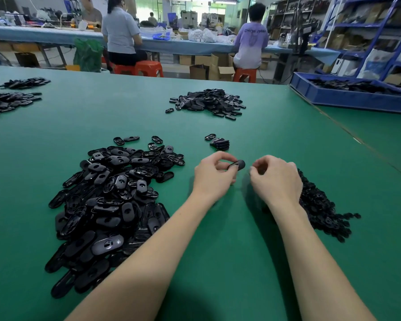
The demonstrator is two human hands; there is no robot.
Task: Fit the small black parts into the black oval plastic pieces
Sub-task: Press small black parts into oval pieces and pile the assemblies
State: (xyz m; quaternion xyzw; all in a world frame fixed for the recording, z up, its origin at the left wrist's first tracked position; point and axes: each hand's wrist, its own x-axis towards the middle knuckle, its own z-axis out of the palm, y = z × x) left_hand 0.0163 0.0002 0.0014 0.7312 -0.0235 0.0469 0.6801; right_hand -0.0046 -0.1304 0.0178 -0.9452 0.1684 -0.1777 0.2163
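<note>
Head view: oval piece held over green surface

Head cam shows both hands above the green surface (218, 239), near centre. L hand (212, 174) pinches a black oval piece (237, 165) w/ curled fingers, piece raised off surface. R hand (276, 179) just beside it, fingers curled; cannot tell whether it holds a small part. Oval pile (111, 200) lies left of L arm. Small-parts pile (322, 205) lies right of R hand. Small stack (220, 143) sits beyond hands.
</note>
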